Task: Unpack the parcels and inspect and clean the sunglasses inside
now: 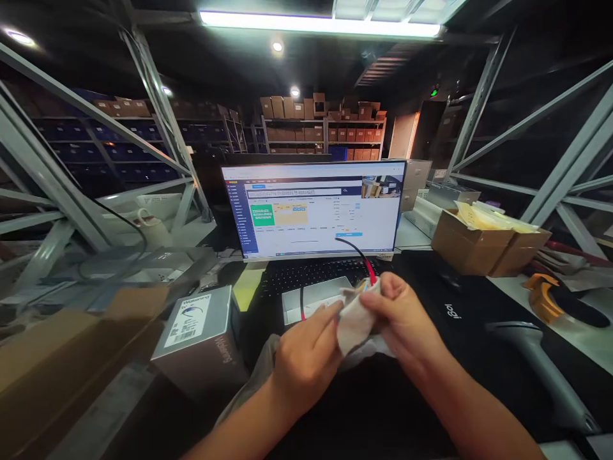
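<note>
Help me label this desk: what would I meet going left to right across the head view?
Silver box → left hand → white wrapping → right hand → mouse → scanner.

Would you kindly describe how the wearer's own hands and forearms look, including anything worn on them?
The left hand and right hand wear no gloves. The left forearm and right forearm are bare where visible, with no sleeves, watch or bracelet in sight.

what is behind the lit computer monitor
Above the computer monitor, metal shelving stacked with cardboard boxes shows in the background. Anything lower, directly behind it, is covered and cannot be seen.
</note>
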The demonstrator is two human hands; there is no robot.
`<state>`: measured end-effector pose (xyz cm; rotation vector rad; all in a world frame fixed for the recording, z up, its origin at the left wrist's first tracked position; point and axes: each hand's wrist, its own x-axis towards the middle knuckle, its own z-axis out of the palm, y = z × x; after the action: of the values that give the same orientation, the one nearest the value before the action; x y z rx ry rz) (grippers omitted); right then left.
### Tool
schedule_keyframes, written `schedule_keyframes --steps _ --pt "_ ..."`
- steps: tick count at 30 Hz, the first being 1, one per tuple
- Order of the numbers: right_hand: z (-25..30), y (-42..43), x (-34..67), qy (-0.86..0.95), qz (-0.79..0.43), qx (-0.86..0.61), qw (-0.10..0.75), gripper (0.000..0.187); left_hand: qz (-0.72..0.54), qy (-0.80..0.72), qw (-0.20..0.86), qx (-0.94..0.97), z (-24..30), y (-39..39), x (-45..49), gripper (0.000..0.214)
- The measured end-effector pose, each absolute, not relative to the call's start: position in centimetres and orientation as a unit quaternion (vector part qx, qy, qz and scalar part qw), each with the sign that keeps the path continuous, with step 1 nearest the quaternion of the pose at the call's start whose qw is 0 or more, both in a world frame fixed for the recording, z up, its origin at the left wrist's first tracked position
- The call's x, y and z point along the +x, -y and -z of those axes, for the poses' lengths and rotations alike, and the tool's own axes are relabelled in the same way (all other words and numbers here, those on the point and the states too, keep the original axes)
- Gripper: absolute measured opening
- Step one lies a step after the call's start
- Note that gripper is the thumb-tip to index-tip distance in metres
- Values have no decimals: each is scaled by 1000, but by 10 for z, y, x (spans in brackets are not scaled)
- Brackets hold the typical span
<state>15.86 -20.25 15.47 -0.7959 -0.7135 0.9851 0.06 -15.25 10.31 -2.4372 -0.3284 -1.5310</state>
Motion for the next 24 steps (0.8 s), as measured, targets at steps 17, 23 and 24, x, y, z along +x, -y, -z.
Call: schedule_keyframes --steps 17,23,24 --pt "-159 202 163 326 -433 -387 746 69 509 87 46 -855 -106 148 0 21" --pt "-145 197 152 318 -394 -381 773 64 507 126 45 -852 -108 149 -4 19" --pt "-137 199 143 338 -341 -408 777 61 507 137 17 -851 -109 149 -6 19"
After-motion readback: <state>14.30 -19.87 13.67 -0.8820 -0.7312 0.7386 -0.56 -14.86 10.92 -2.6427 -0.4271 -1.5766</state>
